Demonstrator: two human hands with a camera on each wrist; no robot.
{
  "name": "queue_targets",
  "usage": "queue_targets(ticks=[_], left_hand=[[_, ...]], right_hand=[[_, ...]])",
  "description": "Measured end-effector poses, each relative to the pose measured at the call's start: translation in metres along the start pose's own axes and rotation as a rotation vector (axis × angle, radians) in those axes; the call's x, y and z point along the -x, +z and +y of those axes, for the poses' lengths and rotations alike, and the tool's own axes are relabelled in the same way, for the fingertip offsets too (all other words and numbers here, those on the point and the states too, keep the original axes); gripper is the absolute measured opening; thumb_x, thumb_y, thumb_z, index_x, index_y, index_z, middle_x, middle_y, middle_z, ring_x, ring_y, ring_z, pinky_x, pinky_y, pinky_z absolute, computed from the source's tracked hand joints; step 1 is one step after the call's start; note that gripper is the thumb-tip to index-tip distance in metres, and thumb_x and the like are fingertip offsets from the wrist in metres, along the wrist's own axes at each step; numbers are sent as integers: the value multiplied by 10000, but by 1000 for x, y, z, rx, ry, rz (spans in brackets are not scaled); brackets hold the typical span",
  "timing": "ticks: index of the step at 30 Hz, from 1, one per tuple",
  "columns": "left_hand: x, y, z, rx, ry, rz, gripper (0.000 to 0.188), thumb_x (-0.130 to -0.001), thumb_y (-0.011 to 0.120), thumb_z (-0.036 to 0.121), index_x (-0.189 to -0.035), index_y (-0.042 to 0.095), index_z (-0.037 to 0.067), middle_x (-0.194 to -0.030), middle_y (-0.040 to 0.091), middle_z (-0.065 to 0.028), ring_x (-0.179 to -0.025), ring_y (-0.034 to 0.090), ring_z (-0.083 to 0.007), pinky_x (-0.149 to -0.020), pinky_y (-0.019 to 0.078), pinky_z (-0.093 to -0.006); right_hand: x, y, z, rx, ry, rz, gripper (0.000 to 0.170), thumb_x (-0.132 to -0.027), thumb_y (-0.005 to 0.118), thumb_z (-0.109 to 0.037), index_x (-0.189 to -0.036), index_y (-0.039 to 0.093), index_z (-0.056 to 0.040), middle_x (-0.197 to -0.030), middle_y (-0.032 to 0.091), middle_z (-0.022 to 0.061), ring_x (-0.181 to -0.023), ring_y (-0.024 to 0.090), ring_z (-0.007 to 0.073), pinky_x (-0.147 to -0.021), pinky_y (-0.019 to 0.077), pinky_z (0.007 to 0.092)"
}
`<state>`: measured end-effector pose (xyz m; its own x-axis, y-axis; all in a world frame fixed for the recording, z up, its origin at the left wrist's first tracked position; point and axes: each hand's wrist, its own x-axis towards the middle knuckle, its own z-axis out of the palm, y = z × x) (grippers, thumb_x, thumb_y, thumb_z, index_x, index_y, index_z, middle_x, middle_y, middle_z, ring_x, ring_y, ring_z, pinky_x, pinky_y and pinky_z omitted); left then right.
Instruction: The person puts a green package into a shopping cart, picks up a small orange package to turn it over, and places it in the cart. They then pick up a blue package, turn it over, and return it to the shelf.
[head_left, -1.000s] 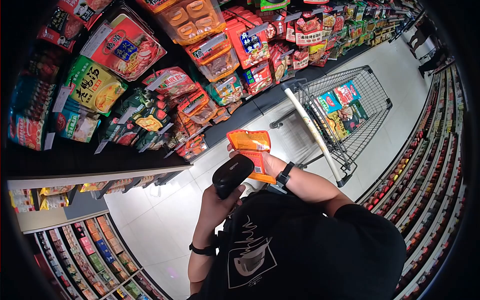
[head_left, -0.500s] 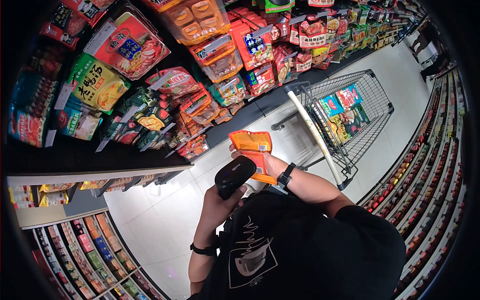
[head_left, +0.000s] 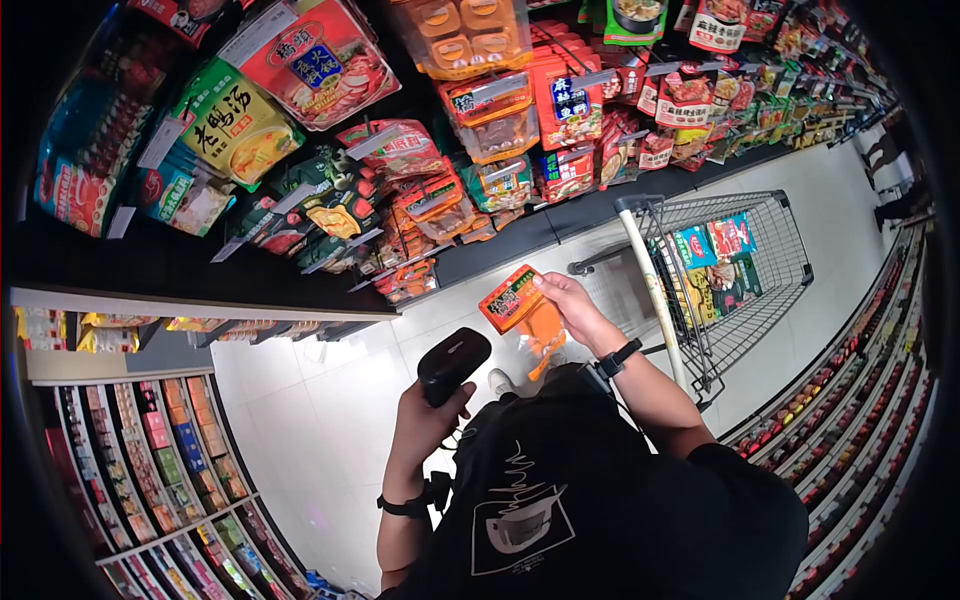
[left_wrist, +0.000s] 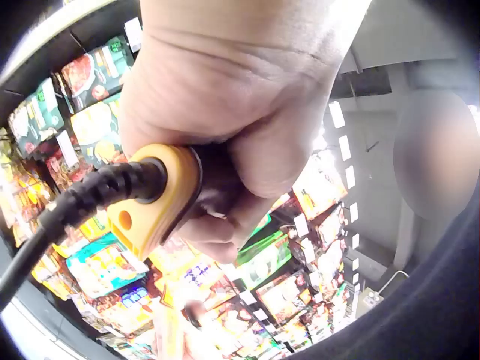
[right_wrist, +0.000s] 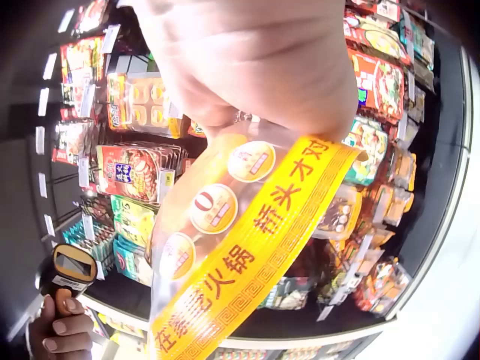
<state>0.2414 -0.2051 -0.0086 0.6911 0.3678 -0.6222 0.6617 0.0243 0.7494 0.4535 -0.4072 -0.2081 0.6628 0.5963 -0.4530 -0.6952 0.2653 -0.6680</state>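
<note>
My left hand [head_left: 430, 418] grips a black handheld barcode scanner [head_left: 455, 362]. In the left wrist view, the yellow handle end [left_wrist: 169, 191] of the scanner has a dark cable running from it. My right hand [head_left: 572, 305] pinches an orange packet [head_left: 510, 300] by its corner, its printed label facing up and a clear orange part hanging below. In the right wrist view, the packet [right_wrist: 232, 255] shows a yellow band with red characters and round labels. The packet is apart from the scanner, to its right in the head view.
A shopping cart [head_left: 655, 265] stands ahead at the right, with several bagged packets [head_left: 715, 265] in it. Shelves of hanging seasoning packets [head_left: 320, 60] run along the far side. More shelving with small boxes [head_left: 165, 450] stands at lower left, and rows of jars [head_left: 830, 390] at right.
The packet has been turned from its barcode side to its front label and now hangs from the right hand. It has moved away from the scanner. The head view has shifted.
</note>
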Motion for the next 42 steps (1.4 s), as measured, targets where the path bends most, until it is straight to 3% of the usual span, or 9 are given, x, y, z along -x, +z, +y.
queue_targets(ticks=[4, 8, 12, 18, 28, 34, 37, 38, 42], left_hand=[[7, -7, -20, 57, -56, 119, 282, -943, 840, 203, -1074, 711, -10, -703, 705, -53, -508, 560, -67, -463, 397, -247], [21, -14, -36, 163, -108, 226, 242, -949, 824, 166, -1064, 713, -17, -705, 701, -65, -519, 570, -82, -471, 404, -253], [28, -39, -59, 177, -114, 270, 256, -956, 795, 140, -1130, 714, -30, -697, 687, -70, -539, 594, -101, -482, 420, -262], [10, -104, -78, 256, -122, 265, 201, -965, 819, 143, -997, 711, -24, -687, 691, -59, -493, 534, -67, -457, 366, -255], [-45, -206, -106, 117, -133, 96, 218, -962, 829, 186, -1016, 721, 4, -698, 701, -51, -503, 539, -62, -468, 384, -248], [-73, -207, -119, 103, -160, 92, 215, -963, 835, 182, -994, 728, -2, -683, 704, -35, -523, 555, -44, -480, 405, -238], [-92, -195, -141, 77, -159, 72, 199, -963, 834, 178, -987, 746, 2, -677, 705, -26, -528, 563, -44, -481, 408, -236], [-102, -192, -152, 39, -188, 52, 223, -950, 849, 176, -970, 737, -15, -721, 734, -35, -625, 691, -84, -563, 523, -245], [-154, -169, -200, 46, -212, 9, 217, -943, 856, 173, -967, 745, -13, -706, 733, -38, -618, 691, -89, -564, 523, -245]], right_hand=[[-14, -27, 4, 232, -20, 202, 209, -1033, 756, -243, -1046, 655, -60, -900, 746, 48, -714, 693, 81, -654, 571, 243], [-45, -59, 32, 468, 18, 202, 203, -1042, 747, -251, -1039, 671, -63, -977, 754, 44, -851, 723, 96, -760, 594, 270], [-59, -27, 49, 367, -5, 206, 238, -1033, 760, -260, -1094, 700, -38, -947, 735, 16, -780, 637, 50, -687, 500, 236], [-83, 9, 93, 381, 94, 168, 261, -1056, 725, -263, -1165, 747, -26, -1004, 755, 10, -880, 699, 81, -810, 568, 262], [-93, 66, 140, 198, 105, 323, 264, -1072, 696, -251, -1207, 731, -27, -1127, 758, 75, -1016, 752, 172, -945, 604, 335], [-129, 30, 163, 424, 66, 358, 282, -1043, 746, -284, -1126, 750, -15, -925, 719, 4, -802, 609, 66, -766, 521, 268], [-169, -6, 182, 538, 21, 349, 281, -1049, 737, -275, -1135, 745, -7, -927, 730, 13, -808, 629, 69, -768, 537, 273], [-184, -20, 191, 553, -7, 351, 294, -1055, 727, -271, -1151, 737, 7, -954, 745, 28, -805, 652, 77, -757, 551, 271], [-243, -65, 219, 595, -60, 342, 301, -1068, 706, -253, -1174, 725, 28, -987, 759, 45, -810, 673, 79, -751, 559, 255]])
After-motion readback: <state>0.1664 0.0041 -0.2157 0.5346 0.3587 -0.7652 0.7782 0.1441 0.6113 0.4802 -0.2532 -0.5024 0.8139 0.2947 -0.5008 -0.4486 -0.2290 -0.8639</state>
